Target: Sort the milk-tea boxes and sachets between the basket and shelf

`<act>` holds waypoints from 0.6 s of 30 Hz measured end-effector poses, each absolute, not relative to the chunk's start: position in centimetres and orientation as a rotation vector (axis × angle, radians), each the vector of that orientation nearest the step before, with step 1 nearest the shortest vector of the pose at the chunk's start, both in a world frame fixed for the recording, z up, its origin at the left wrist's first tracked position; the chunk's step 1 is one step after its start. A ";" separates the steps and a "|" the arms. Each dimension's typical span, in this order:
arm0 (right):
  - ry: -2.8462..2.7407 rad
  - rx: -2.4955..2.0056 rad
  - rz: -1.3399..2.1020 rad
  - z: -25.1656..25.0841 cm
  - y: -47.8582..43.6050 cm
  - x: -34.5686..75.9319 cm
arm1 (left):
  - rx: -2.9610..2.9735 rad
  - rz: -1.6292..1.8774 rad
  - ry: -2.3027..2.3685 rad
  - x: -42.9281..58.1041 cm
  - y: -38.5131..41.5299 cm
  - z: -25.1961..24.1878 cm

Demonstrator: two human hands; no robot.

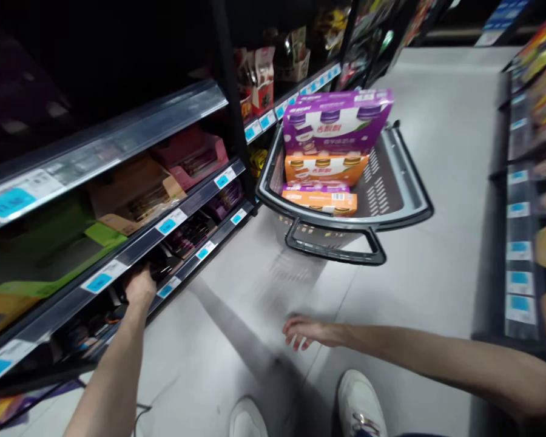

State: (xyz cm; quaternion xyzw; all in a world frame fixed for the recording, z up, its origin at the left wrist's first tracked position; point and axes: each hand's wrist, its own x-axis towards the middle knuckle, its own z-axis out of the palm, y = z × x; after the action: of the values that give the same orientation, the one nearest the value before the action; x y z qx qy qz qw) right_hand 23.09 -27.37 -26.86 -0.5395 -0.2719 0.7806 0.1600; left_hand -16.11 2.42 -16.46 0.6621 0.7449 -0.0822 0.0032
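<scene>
Reaching down with the left hand (140,286) into a low shelf (187,267) on the left, in among dark packs (160,267). Can see the back of that hand and the wrist, but cannot tell the closure of the left grip, nor any sure hold on a pack, with the ends of the fingers lost in shadow.

Holding the right hand (312,332) over the floor (222,303), turned to the left, with the grip loosely open, lightly curled and empty.

Can see ahead, beyond the right hand, a gray basket (403,164) with a dark handle (337,250) jutting toward the near side. Can count 4 cartons in it, 2 purple and 2 orange, alternating: nearest the handle an orange carton (321,202), then a low purple carton (316,187) mostly covered, then another orange carton (325,170), and farthest back a tall purple carton (337,124), upright and above the rim.

Can see above the low shelf an upper shelf (139,247) with pink, brown and green boxes (219,152) and blue-and-white price tags (168,224). Can see also 2 white shoes (361,400) below, and goods on a right-hand shelf (519,152).
</scene>
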 end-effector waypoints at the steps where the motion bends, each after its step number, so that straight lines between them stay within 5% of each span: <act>1: -0.792 -1.549 2.233 -26.6 -27.1 22.8 | 2.085 -0.285 2.327 -16.2 2.6 -16.6; 6: -1.518 -1.460 2.096 -20.3 -23.9 20.3 | 2.088 -0.324 2.301 -16.3 3.4 -17.3; 9: -2.088 -1.010 1.438 -11.8 -21.1 19.7 | 2.126 -0.361 2.220 -16.3 3.7 -17.4; 14: -1.890 -0.910 0.657 1.5 -16.4 25.4 | 2.172 -0.442 2.122 -16.2 3.3 -16.9; 18: -1.739 -1.393 0.433 3.0 -14.5 33.5 | 2.350 -0.552 2.113 -15.4 1.4 -16.7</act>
State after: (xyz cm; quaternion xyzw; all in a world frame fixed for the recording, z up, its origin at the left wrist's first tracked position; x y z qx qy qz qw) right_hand 33.47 -14.46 3.03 -0.5563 -0.6946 0.1730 0.4221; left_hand -15.39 1.36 -16.70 0.7320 0.6583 -0.1721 -0.0334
